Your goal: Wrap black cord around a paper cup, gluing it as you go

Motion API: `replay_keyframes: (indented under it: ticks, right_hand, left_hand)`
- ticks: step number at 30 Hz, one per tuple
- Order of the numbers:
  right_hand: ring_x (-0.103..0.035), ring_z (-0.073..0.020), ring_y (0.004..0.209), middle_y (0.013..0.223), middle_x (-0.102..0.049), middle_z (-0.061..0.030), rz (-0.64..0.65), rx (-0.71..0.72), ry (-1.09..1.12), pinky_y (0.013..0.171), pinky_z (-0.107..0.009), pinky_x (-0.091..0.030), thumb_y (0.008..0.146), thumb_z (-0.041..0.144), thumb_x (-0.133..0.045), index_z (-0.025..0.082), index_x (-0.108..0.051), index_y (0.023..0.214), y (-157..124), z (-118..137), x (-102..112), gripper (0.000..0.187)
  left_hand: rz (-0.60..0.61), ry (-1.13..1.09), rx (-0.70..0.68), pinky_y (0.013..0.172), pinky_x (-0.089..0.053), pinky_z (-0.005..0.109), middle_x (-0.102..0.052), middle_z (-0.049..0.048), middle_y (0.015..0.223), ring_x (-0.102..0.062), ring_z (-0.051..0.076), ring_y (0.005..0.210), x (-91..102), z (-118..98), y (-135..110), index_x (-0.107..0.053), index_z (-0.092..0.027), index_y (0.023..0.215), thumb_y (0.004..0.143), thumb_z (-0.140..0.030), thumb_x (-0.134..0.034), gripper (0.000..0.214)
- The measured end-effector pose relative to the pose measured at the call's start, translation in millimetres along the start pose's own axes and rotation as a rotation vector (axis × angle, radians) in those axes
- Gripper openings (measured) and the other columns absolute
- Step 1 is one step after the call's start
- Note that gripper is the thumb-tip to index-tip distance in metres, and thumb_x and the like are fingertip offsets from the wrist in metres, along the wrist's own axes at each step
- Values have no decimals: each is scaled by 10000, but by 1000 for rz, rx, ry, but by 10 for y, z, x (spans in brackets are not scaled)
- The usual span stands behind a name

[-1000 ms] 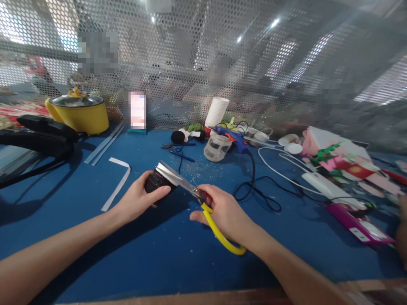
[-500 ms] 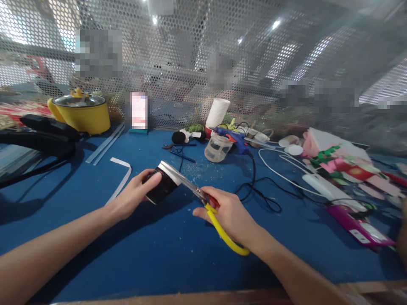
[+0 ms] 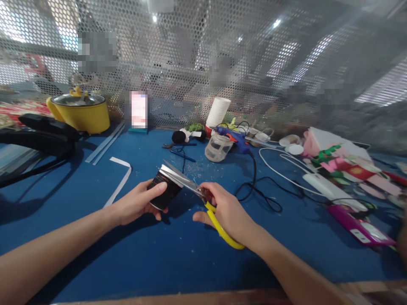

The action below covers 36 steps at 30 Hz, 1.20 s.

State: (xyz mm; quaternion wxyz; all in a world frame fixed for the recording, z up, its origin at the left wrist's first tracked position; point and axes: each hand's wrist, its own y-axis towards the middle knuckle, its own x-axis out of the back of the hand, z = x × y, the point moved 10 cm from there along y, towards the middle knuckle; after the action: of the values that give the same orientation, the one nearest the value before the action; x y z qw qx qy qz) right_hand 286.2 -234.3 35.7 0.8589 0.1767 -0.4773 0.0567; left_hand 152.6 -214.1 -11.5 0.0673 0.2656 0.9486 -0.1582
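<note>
My left hand (image 3: 140,201) is closed around a dark paper cup (image 3: 165,190), tilted, with a white band along its upper rim. Yellow-handled scissors (image 3: 190,185) are held in my right hand (image 3: 227,207). Their blades are parted and lie at the cup's white rim; one tip sticks out beyond it. Just behind my left hand, a bent white strip (image 3: 122,182) rests on the blue table (image 3: 178,262).
A glue gun (image 3: 237,139) leans on a clear plastic cup (image 3: 218,147). At the back stand a yellow pot (image 3: 82,114), a phone (image 3: 139,110) and stacked white cups (image 3: 218,111). Cables and a purple device (image 3: 359,224) occupy the right; black pliers (image 3: 168,146) lie mid-table.
The scissor blades have spread apart. My left hand has shifted slightly right and turned the cup more upright, with more fingers showing beneath it.
</note>
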Motion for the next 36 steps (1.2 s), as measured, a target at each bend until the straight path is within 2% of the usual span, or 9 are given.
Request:
replay_keyframes:
  ticks: [6,19,22,26,29,32,36]
  right_hand:
    - [-468,-135,606,698,-492,-2,2,-18,9,573,-248,-392,621,467,-639,180,-506,864,-13,-21,0,399]
    - [-416,-113,517,582,-432,36,20,-41,-18,511,-220,-355,679,396,-610,190,-525,807,-32,-21,-4,257]
    - [-412,-112,514,573,-431,37,17,-32,-8,505,-217,-352,691,392,-600,187,-525,798,-34,2,10,244]
    - [-414,-112,515,578,-438,35,10,-37,-10,511,-219,-363,690,403,-598,189,-527,814,-35,-21,19,257]
    - [-430,-114,536,624,-463,22,-5,-22,-22,522,-222,-380,661,423,-619,191,-526,851,-27,-48,17,314]
    - [-456,-127,577,692,-492,-4,-18,3,-41,542,-235,-400,625,453,-635,180,-516,897,-18,-54,11,403]
    - [-475,-139,612,740,-519,-27,-11,14,-44,566,-251,-413,616,458,-642,169,-503,930,-15,-35,-6,449]
  left_hand:
    - [-43,76,-30,460,-444,246,-516,43,753,-544,144,604,39,-42,-8,-447,-106,1029,724,-429,-539,454]
    - [-159,228,-91,493,-478,256,-507,48,762,-533,150,643,164,-129,-10,-476,-94,1029,702,-430,-564,476]
    - [-110,119,-71,519,-489,267,-536,50,773,-554,148,631,162,-100,15,-490,-115,1020,706,-448,-556,462]
    - [42,-141,86,564,-504,291,-593,92,800,-591,169,636,77,51,55,-534,-104,968,728,-538,-466,500]
    - [109,-201,160,493,-483,238,-611,105,764,-584,143,576,12,111,49,-540,-88,959,745,-533,-442,503]
    - [77,-131,90,420,-443,205,-600,80,724,-571,133,550,23,56,43,-517,-99,960,764,-471,-464,424]
    - [15,-21,21,427,-444,223,-565,46,717,-569,146,588,35,0,17,-499,-109,935,761,-429,-495,365]
